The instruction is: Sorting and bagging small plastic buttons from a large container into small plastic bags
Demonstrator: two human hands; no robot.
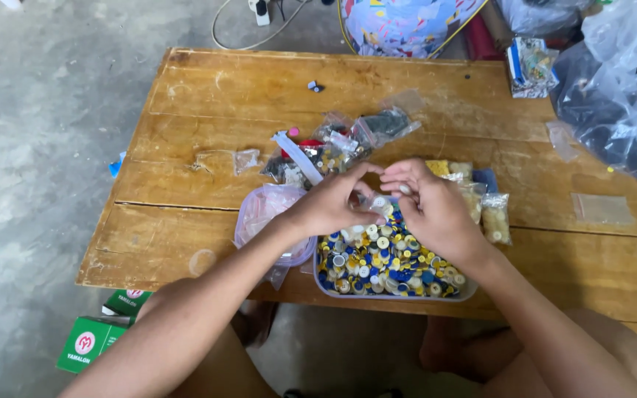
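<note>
On the wooden tabletop (208, 96) a grey tray (399, 295) stands at the near edge, full of small caps (385, 258) in blue, yellow and white. Just left of the tray lies a pink bag (263, 210). Behind the hands a heap of small filled bags (333, 147) lies, and right of the tray two bags with pale pieces (494, 217). Green boxes (94, 343) stand on the floor at the left.

Both hands meet above the tray's far end. The left hand (329, 206) and the right hand (433, 210) pinch together a small clear bag (379, 200); both grips are closed on it, fingers curled, the fingertips almost touching. The forearms come in from below, over the tabletop edge.
</note>
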